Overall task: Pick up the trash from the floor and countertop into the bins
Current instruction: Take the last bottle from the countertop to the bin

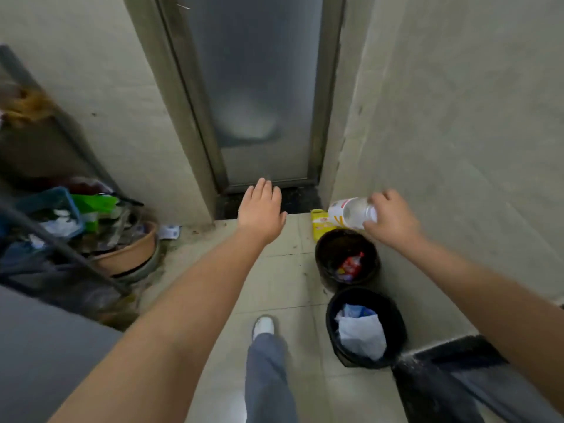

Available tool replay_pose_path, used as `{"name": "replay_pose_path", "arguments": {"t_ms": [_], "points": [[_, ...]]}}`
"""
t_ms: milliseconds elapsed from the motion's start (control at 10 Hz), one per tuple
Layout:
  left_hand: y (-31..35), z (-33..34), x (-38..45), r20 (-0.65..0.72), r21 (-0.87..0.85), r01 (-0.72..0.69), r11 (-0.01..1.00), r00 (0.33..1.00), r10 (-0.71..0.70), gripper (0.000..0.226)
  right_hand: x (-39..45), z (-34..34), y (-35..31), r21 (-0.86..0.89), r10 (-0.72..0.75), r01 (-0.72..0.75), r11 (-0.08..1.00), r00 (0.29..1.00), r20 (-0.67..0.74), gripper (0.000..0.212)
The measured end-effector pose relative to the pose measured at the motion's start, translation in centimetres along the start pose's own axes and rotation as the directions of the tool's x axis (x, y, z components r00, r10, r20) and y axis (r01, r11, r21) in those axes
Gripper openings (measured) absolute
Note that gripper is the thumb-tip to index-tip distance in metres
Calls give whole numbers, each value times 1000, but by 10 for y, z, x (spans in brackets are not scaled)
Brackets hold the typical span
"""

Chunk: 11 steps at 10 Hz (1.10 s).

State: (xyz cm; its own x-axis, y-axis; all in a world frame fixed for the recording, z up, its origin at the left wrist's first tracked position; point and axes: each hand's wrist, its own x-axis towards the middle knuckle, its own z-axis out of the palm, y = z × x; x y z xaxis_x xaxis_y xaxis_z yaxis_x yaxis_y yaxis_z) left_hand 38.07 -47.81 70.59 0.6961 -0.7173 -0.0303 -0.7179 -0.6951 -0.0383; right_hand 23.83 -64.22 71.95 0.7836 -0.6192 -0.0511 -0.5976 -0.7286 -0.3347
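Observation:
My right hand [392,216] grips a clear plastic bottle [351,212] with a white and red label, held sideways just above the far black bin [323,257]. That bin holds red wrappers. A second black bin [396,325] stands nearer to me against the right wall, with white and blue plastic bags inside. A yellow carton [319,225] lies on the floor behind the far bin. My left hand [261,213] is stretched forward over the floor, fingers together and flat, holding nothing.
A frosted glass door [256,96] closes the corridor ahead. At the left stand a brown basin [128,254], a blue crate [48,206] and mixed clutter. A small paper scrap [168,232] lies by the wall. My white shoe [264,326] is on the tiles.

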Motion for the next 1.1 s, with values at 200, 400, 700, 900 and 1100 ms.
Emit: {"name": "replay_pose_path", "arguments": {"t_ms": [200, 400, 700, 900, 1100], "points": [[41, 95, 182, 170, -62, -205, 977, 962, 213, 59, 136, 65, 77, 7, 345, -346, 938, 938, 42, 41], [47, 231, 316, 410, -79, -289, 954, 863, 296, 57, 240, 192, 123, 150, 637, -690, 708, 716, 286, 46], [95, 492, 368, 715, -290, -38, 956, 655, 243, 65, 302, 435, 202, 37, 685, -806, 591, 525, 505, 48], [118, 598, 370, 613, -507, 219, 833, 771, 170, 53, 323, 551, 243, 92, 687, -793, 602, 573, 447, 53], [127, 603, 376, 653, -500, 308, 810, 748, 119, 58, 322, 563, 248, 25, 583, -687, 726, 634, 509, 57]]}}
